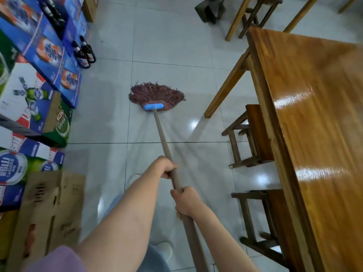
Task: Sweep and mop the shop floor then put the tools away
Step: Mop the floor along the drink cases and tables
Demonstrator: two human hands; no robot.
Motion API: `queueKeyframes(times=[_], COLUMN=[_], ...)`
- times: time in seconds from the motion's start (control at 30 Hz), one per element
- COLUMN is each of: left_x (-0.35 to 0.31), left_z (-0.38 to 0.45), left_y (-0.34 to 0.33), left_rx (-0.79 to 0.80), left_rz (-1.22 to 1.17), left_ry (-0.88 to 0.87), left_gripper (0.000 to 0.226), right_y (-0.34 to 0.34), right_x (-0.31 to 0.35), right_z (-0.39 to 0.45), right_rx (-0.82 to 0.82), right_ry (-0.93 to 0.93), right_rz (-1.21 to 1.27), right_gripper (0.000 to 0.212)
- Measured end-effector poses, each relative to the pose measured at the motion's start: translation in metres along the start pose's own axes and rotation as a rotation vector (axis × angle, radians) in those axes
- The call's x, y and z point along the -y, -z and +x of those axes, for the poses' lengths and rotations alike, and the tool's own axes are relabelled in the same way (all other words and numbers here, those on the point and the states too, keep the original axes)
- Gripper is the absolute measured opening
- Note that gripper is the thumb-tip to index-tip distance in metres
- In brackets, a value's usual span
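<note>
A mop lies with its reddish string head point(157, 94) spread on the pale tiled floor point(169, 46), clamped by a blue plastic bar point(153, 106). Its brown wooden handle point(163, 138) runs back toward me. My left hand point(167, 166) grips the handle higher up toward the mop head. My right hand point(185, 202) grips it just behind, closer to my body. The floor around the mop shines wet with streaks.
Stacked beer cartons point(39, 75) and dark bottles point(85, 53) line the left side, with a brown cardboard box point(49, 209) near me. A glossy wooden table point(314, 134) and low wooden stools point(253, 134) stand on the right. My white shoe point(164, 250) shows below.
</note>
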State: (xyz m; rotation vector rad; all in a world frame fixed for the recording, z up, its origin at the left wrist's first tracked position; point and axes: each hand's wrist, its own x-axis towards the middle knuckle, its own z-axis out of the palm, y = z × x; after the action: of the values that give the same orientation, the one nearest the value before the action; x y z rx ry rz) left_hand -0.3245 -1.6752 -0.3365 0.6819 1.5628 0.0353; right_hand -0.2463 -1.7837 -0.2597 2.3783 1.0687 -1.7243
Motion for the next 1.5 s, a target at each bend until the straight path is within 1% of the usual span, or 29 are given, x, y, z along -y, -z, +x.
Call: queueKeyframes(times=[0.1,0.3,0.43,0.5,0.67,0.8,0.9,1.0,1.2,1.3,1.4,1.5], left_x=[0.016,0.043,0.039,0.034,0.021,0.003,-0.016,-0.039,-0.084,-0.099,-0.112,-0.12], left_z=[-0.005,-0.006,0.002,0.009,0.027,0.045,0.061,0.077,0.113,0.132,0.146,0.154], left_y=[-0.002,-0.005,-0.007,-0.006,0.006,0.034,0.062,0.089,0.141,0.167,0.189,0.205], left_rx=[0.008,-0.017,-0.007,-0.004,-0.001,-0.016,-0.03,-0.02,-0.029,-0.033,-0.047,-0.052], left_rz=[0.012,0.009,-0.046,-0.057,-0.077,-0.056,-0.055,-0.05,-0.013,0.02,0.035,0.045], left_ry=[0.026,0.038,0.026,0.024,0.021,0.02,0.005,0.007,-0.009,-0.008,-0.014,-0.02], left_gripper=[0.014,0.018,0.02,0.019,0.016,0.016,0.021,0.031,0.021,0.027,0.036,0.035], right_y=[-0.012,-0.026,-0.017,-0.012,-0.007,-0.012,-0.017,-0.019,-0.026,-0.033,-0.04,-0.045], right_x=[-0.012,-0.028,-0.026,-0.021,-0.003,0.027,0.059,0.091,0.154,0.182,0.207,0.224], right_z=[-0.007,-0.015,-0.006,0.001,0.013,0.033,0.054,0.077,0.119,0.137,0.153,0.16], right_rx=[0.027,0.062,0.054,0.043,0.034,0.048,0.035,0.039,0.045,0.046,0.033,0.027], right_ry=[0.006,-0.015,-0.004,0.003,0.005,0.021,0.025,0.008,-0.018,-0.018,0.007,0.009], right_rz=[0.017,0.053,-0.006,-0.043,-0.029,-0.04,-0.016,0.015,0.085,0.116,0.091,0.095], right_gripper=[0.028,0.025,0.025,0.028,0.027,0.026,0.028,0.028,0.029,0.028,0.028,0.028])
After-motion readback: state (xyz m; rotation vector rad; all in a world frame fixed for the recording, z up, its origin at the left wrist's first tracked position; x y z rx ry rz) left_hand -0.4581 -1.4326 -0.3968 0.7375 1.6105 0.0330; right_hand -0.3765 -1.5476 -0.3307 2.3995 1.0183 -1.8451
